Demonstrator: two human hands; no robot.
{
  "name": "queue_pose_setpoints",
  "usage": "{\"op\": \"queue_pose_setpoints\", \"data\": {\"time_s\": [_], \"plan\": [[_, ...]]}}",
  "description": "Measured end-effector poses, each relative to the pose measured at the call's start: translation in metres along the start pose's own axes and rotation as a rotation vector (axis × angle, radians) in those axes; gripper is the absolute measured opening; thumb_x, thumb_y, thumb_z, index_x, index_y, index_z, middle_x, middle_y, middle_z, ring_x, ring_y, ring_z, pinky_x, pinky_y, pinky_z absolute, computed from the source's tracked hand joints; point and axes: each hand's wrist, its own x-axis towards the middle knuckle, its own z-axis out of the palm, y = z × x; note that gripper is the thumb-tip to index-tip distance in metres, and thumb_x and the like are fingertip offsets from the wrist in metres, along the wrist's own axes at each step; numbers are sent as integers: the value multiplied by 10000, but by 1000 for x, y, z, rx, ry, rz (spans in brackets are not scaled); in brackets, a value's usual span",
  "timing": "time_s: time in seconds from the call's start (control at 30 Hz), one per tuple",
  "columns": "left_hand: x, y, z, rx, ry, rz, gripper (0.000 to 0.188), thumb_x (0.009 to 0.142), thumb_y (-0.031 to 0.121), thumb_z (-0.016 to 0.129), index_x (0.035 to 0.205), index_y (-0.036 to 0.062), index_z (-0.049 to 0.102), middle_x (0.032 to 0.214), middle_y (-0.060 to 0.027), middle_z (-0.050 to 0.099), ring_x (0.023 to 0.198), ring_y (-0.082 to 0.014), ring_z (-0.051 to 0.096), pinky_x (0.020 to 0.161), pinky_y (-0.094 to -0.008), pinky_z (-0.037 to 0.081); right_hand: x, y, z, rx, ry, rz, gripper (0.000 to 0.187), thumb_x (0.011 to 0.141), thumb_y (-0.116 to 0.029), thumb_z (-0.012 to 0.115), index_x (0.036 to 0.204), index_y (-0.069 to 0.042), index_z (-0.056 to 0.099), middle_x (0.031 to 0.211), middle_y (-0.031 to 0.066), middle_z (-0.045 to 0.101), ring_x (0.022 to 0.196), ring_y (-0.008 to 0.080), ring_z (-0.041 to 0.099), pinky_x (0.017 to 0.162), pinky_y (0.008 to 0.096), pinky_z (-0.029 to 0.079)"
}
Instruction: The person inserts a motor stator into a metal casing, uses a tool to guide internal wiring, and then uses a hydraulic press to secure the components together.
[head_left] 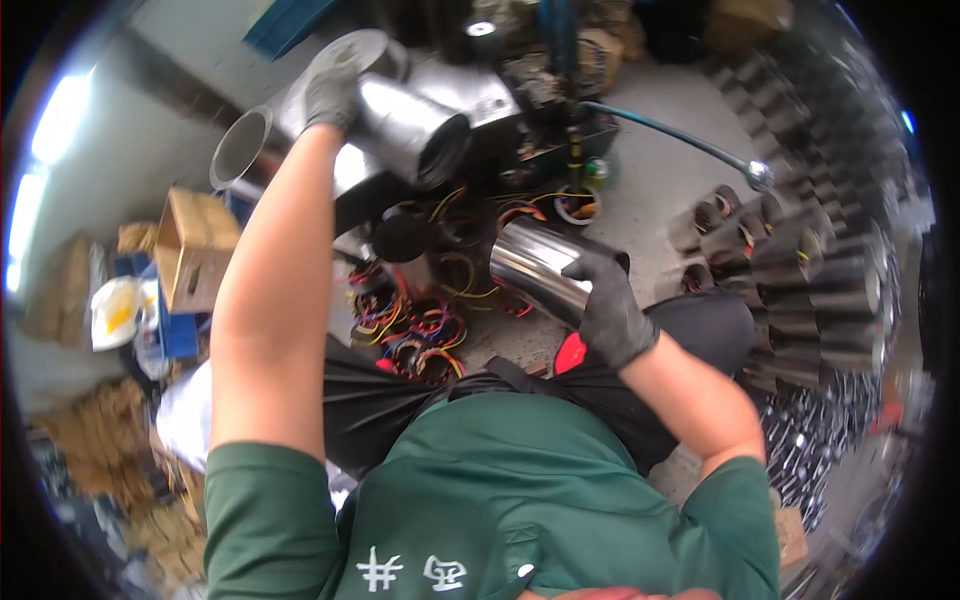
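My left hand (pixel 332 97), in a grey glove, reaches far forward and is closed at the near-left end of a dull metal tube (pixel 405 125). The tube lies tilted over a metal machine (pixel 490 92), its dark open end facing right and toward me. My right hand (pixel 614 312), in a dark grey glove, grips a shiny steel tube (pixel 540 262) above my lap, thumb on top; its other fingers are partly hidden. Below and left of it, wound motor stators (pixel 408 350) with red, blue and yellow wires crowd the floor.
Rows of steel tubes (pixel 815 265) stand at the right, some with wires inside. A blue rod with a round metal end (pixel 758 175) juts over the floor. At the left are an open cardboard box (pixel 195 255), a blue bin (pixel 178 325) and a large metal ring (pixel 240 148).
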Motion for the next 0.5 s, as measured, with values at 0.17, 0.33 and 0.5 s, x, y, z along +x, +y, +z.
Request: {"op": "queue_pose_setpoints", "data": {"time_s": [0.17, 0.33, 0.5], "plan": [[-11, -13, 1, 103, -144, 14, 435, 1107, 334, 349, 1187, 83, 694, 1196, -239, 720, 1104, -415, 695, 961, -511, 534, 56, -121, -77, -377, 281, 110, 210, 789, -172, 713, 921, -9, 701, 886, 95, 682, 792, 209, 667, 665, 379, 555], [-16, 14, -22, -173, -77, -358, 507, 1027, 397, 446, 1125, 6, 754, 1154, -278, 720, 1129, -446, 677, 1001, -487, 501, 63, -197, -134, -1717, 351, -285, 123, 760, -191, 726, 736, -71, 715, 719, 42, 664, 710, 179, 655, 636, 369, 540], [-10, 2, -11, -295, -37, -417, 579, 1011, 481, 477, 1088, -13, 770, 1130, -280, 732, 1129, -447, 678, 1006, -477, 491, 142, -140, -297, -1943, 473, -231, 241, 835, -305, 678, 781, -84, 758, 773, 109, 700, 762, 252, 689, 670, 411, 541]]}}
